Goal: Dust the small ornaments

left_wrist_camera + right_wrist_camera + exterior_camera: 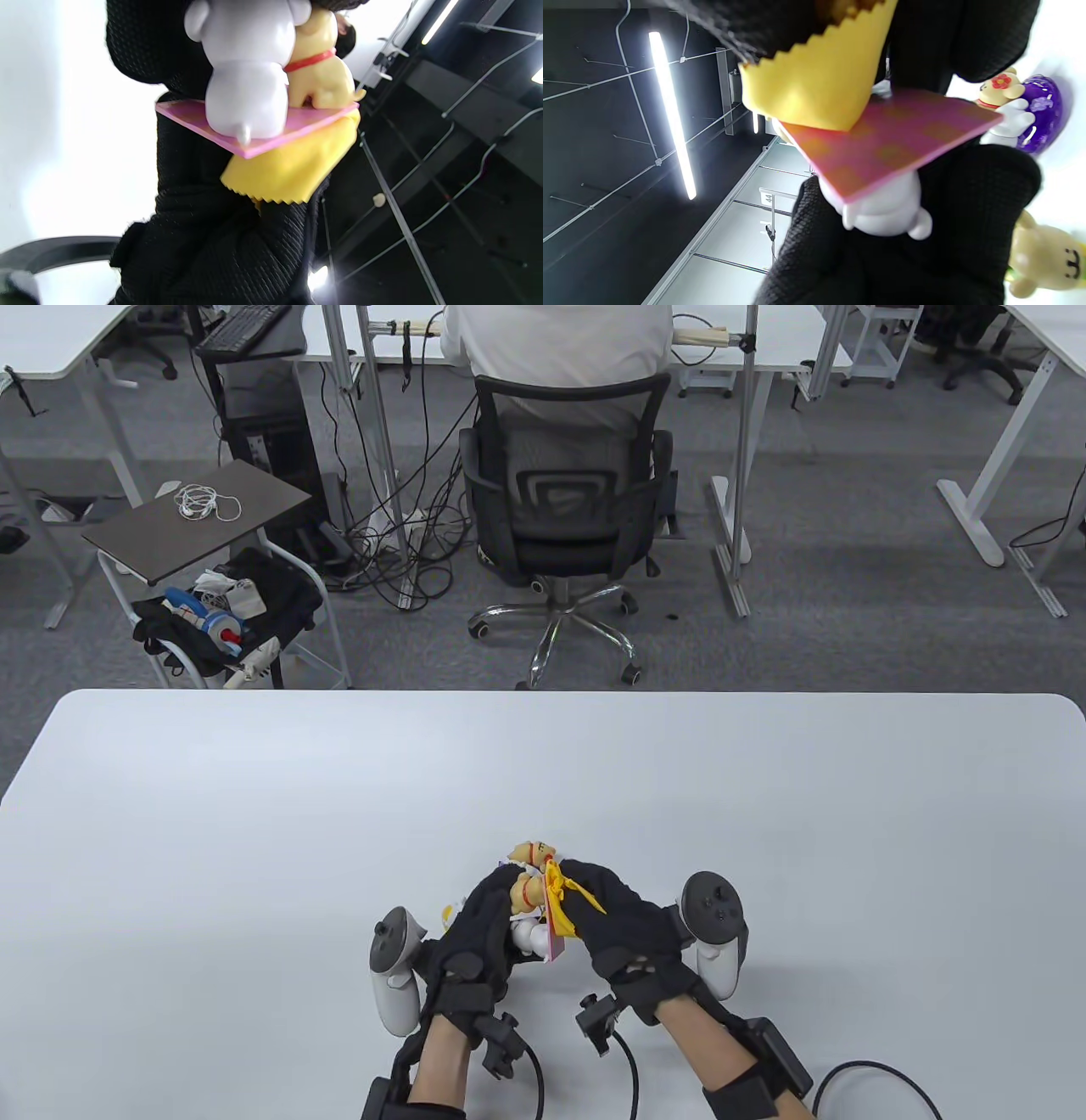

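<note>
My left hand [488, 929] grips a small ornament above the table: a white figure [532, 935] and a yellow dog with a red collar [318, 72] on a flat pink base [297, 123]. The ornament is tipped on its side. My right hand [624, 920] pinches a yellow cloth [567, 899] and presses it against the underside of the pink base [891, 140]. The cloth's zigzag edge shows in the right wrist view [814, 84] and the left wrist view [292, 169]. Both hands touch the ornament from opposite sides.
More ornaments stand on the white table [254, 831] just beyond my hands: a beige bear [1048, 258] and a purple piece with a small bear head [1039, 110]; one shows in the table view [533, 851]. An office chair [564, 500] stands past the far edge.
</note>
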`<state>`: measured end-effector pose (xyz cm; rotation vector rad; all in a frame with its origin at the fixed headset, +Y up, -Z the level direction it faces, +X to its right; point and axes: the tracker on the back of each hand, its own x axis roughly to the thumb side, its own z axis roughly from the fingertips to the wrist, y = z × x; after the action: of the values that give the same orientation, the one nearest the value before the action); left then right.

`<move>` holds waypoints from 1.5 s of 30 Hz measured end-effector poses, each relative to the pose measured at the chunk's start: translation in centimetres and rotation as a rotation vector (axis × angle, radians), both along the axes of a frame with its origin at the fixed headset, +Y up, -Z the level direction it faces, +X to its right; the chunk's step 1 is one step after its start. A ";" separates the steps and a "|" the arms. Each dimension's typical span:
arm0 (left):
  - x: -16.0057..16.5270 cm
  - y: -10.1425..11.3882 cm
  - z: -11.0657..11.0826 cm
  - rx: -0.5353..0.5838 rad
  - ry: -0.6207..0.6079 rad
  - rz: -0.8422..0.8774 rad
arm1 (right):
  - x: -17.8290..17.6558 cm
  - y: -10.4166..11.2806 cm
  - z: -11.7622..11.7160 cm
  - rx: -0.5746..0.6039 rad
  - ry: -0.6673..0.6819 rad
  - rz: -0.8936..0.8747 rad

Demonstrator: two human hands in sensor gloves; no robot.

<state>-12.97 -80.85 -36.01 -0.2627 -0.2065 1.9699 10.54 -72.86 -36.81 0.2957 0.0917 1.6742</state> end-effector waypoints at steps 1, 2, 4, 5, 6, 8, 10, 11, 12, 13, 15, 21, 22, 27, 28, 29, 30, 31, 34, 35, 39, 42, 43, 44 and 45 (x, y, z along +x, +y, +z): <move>0.1 -0.1 0.0 -0.006 0.013 0.014 | 0.0 0.2 0.1 0.008 -0.007 0.008; 0.2 -0.3 -0.1 -0.006 0.007 0.056 | 0.0 0.5 0.3 0.027 -0.004 0.000; 0.2 -0.5 0.0 -0.037 -0.007 0.089 | -0.2 1.0 0.5 0.020 0.025 -0.034; 0.3 -0.5 0.0 -0.041 -0.019 0.073 | -0.3 1.2 0.6 0.021 0.031 -0.054; 0.5 -0.7 0.1 -0.041 -0.057 0.034 | -0.6 1.3 0.8 0.028 0.047 -0.066; 1.2 -0.9 0.1 -0.019 -0.141 0.034 | -1.1 1.4 1.1 0.040 0.086 -0.034; 1.9 -1.0 0.1 -0.017 -0.184 0.146 | -1.2 1.2 1.4 0.073 0.037 0.039; 2.1 -1.2 0.2 -0.056 -0.208 0.170 | -1.1 1.2 1.5 0.114 0.002 0.094; 2.2 -1.5 0.3 -0.073 -0.229 0.189 | -1.0 1.2 1.4 0.131 -0.009 0.137; 2.2 -1.7 0.2 -0.069 -0.233 0.209 | -0.9 1.2 1.4 0.153 -0.019 0.184; 1.9 -1.7 0.0 -0.062 -0.200 0.241 | -1.0 1.3 1.4 0.218 -0.032 0.276; 0.7 -1.8 -0.1 -0.122 -0.093 -0.025 | -1.7 2.6 2.5 0.508 -0.088 0.512; 0.8 -1.6 -0.1 -0.112 -0.098 -0.104 | -2.1 2.7 2.8 0.551 -0.073 0.539; 1.0 -0.7 0.0 -0.053 -0.058 -0.153 | -1.9 2.7 2.7 0.595 -0.106 0.674; 0.7 -0.4 0.0 -0.019 -0.034 -0.208 | -1.7 2.9 2.4 0.578 -0.100 0.667; 0.6 -0.3 0.0 -0.004 -0.014 -0.240 | -1.6 3.0 2.3 0.571 -0.109 0.676; 0.2 0.0 0.0 0.028 0.021 -0.264 | -1.3 3.2 2.2 0.570 -0.149 0.726; 0.2 0.2 0.0 0.036 0.023 -0.249 | -1.1 3.4 2.2 0.585 -0.159 0.746; 0.3 0.3 0.1 0.011 0.031 -0.310 | -1.1 3.6 2.5 0.603 -0.116 0.619; 0.6 0.4 0.1 0.030 0.017 -0.369 | -1.5 3.5 2.6 0.593 -0.061 0.561; 0.4 0.7 0.1 0.082 -0.006 -0.273 | -1.1 3.5 2.2 0.577 -0.051 0.545; -0.2 0.7 0.0 0.069 0.028 -0.265 | -0.8 3.6 2.3 0.633 -0.108 0.682; -0.2 0.6 0.1 0.048 0.010 -0.228 | -0.9 3.6 2.5 0.659 -0.112 0.682; -0.1 0.5 0.1 0.029 0.006 -0.202 | -1.1 3.6 2.7 0.671 -0.104 0.673; 0.0 0.2 0.2 0.001 0.008 -0.159 | -1.6 3.6 3.1 0.672 -0.066 0.627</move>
<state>-12.97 -80.66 -35.84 -0.2626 -0.1758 1.8134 8.98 -69.23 -33.75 0.7728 -0.4855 2.3042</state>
